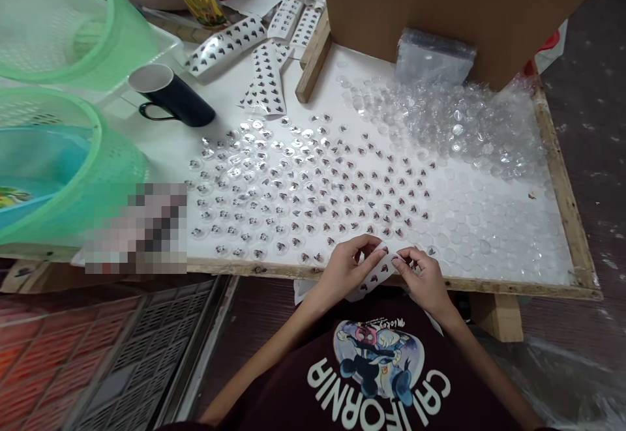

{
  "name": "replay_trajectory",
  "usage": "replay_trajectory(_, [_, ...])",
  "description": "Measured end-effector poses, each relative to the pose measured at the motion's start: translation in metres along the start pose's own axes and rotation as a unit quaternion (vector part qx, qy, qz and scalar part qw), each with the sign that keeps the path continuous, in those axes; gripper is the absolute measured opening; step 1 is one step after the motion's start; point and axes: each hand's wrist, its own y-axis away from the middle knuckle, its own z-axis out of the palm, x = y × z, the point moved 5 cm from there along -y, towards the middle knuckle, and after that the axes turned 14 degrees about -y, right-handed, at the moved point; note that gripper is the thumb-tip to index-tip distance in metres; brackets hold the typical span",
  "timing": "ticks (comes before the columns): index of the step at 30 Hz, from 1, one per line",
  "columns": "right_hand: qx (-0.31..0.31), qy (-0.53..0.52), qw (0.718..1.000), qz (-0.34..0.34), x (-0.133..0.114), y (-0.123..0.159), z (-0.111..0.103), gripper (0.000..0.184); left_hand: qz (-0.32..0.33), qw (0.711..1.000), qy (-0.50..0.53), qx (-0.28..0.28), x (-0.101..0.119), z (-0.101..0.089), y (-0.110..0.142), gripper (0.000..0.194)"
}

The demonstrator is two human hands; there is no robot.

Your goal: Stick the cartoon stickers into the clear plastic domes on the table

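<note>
At the table's front edge, my left hand (349, 263) pinches a white sticker sheet (374, 280) printed with rows of small dark figures. My right hand (421, 276) is closed at the sheet's right side, thumb and forefinger together near its edge; whether a single sticker is between those fingers is too small to tell. Beyond the hands, many clear round discs (359, 175) bearing the same small figures lie spread over the white table (166, 150). Plain clear discs (484, 246) lie flat to the right of my right hand.
A heap of clear discs (457, 128) lies at back right, before a cardboard box (440, 14). More sticker sheets (268, 79) lie at the back near a wooden block (313, 59). A dark mug (183, 98) lies tipped beside green baskets (112, 177) at left. Wooden strips (562, 190) edge the table.
</note>
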Motion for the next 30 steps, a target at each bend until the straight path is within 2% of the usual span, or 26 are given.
replay_trajectory(6, [0.020,0.001,1.000,-0.007,0.002,0.002,0.002,0.021,-0.010,1.000,0.009,-0.010,-0.002,0.001,-0.001,0.027])
replay_trajectory(13, [0.060,0.014,0.993,-0.097,-0.020,0.001,-0.005,0.014,-0.020,1.000,0.013,-0.003,-0.002,-0.001,-0.001,0.029])
replay_trajectory(18, [0.128,-0.068,0.987,-0.065,-0.018,-0.005,-0.012,0.012,-0.019,1.000,0.019,-0.003,-0.001,-0.001,-0.001,0.028])
replay_trajectory(22, [0.072,-0.115,0.990,-0.040,-0.015,-0.009,0.002,0.031,0.003,1.000,0.017,-0.015,0.001,0.001,0.000,0.028])
replay_trajectory(24, [0.052,-0.135,0.989,-0.041,-0.016,-0.010,0.009,0.035,0.010,1.000,0.016,-0.019,0.001,0.002,0.000,0.027])
replay_trajectory(27, [0.064,-0.165,0.983,-0.047,-0.019,-0.009,0.012,0.032,0.009,1.000,0.014,-0.023,0.002,0.002,0.000,0.027])
replay_trajectory(30, [0.092,-0.185,0.977,-0.051,-0.021,-0.010,0.004,0.033,0.015,0.999,0.011,-0.036,0.004,0.002,0.000,0.025])
